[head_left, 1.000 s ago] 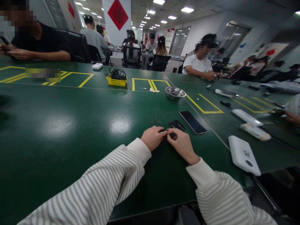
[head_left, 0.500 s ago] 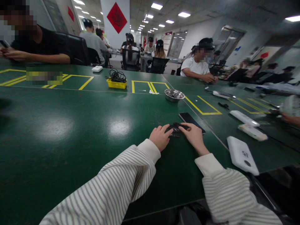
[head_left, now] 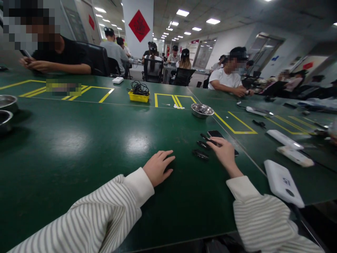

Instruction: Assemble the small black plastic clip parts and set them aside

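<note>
My left hand (head_left: 159, 167) rests over the green table (head_left: 105, 140) with its fingers spread and nothing in it. To its right, my right hand (head_left: 222, 153) has its fingers pinched on a thin black piece (head_left: 204, 137). Two more dark, shiny pieces lie just left of that hand: an upper one (head_left: 203, 144) and a lower one (head_left: 200, 154). A phone (head_left: 216, 134) lies partly hidden behind my right hand.
A metal bowl (head_left: 202, 110) stands beyond my hands, and a yellow tray (head_left: 139, 97) holds black cables. White devices, one a large power bank (head_left: 283, 182), lie at the right. More metal bowls (head_left: 5, 119) stand far left. People sit around.
My left hand has moved left, away from the dark pieces, and its fingers have spread. The pieces now lie apart, with one at my right fingertips. The view has shifted slightly.
</note>
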Demonstrator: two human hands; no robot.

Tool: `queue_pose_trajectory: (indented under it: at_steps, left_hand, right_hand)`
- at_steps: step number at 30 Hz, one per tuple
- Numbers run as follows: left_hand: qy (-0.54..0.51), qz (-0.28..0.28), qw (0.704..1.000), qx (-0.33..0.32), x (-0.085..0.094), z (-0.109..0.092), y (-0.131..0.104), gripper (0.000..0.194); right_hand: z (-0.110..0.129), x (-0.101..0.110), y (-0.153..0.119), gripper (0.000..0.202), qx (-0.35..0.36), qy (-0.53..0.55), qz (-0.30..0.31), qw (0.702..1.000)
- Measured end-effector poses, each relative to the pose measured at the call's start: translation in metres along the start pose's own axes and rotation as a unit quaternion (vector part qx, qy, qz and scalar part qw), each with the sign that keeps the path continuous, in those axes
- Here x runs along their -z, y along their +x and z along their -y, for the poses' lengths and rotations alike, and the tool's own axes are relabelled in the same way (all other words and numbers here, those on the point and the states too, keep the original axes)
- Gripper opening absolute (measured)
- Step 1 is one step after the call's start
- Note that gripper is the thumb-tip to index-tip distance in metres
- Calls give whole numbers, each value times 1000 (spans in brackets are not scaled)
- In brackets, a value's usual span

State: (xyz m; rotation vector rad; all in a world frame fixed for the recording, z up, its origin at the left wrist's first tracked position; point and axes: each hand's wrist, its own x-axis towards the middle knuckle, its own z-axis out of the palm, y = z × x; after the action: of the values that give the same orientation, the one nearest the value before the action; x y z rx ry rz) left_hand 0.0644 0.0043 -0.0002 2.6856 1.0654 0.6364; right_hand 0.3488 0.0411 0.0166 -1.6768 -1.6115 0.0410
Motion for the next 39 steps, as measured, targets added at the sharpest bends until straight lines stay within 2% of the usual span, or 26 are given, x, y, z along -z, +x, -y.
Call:
queue_pose_trajectory:
  at_steps: [3,6,9,14,18,22,25,29,35,39]
  left_hand:
    - [4,-16,1000,15,10,19,-17,39]
    - [5,-39,999,34,19,37,-30,40]
    - [-1,-57,996,68,26,51,-39,41]
    - [-44,-29,993,110,34,62,-42,41]
    - [-76,-25,988,131,38,63,-41,36]
    - [-116,-59,980,154,42,61,-41,37]
    - [-150,-100,974,139,43,57,-40,35]
    - [-171,-128,972,102,43,53,-36,33]
    - [-161,-131,975,77,43,51,-32,31]
    - [-149,-104,981,65,43,51,-31,33]
  right_hand:
    - [29,-9,-10,21,66,22,21,997]
    - [67,-27,-26,16,157,46,80,983]
    - [101,-50,-43,16,219,78,148,961]
    - [135,-81,-61,15,277,94,211,933]
    - [141,-83,-64,21,271,124,238,924]
    - [138,-78,-63,33,206,160,267,928]
    - [138,-78,-64,36,156,177,291,927]
    - [139,-82,-64,37,126,194,294,928]
    - [139,-85,-65,38,121,188,273,936]
    - [140,-84,-65,39,136,171,265,939]
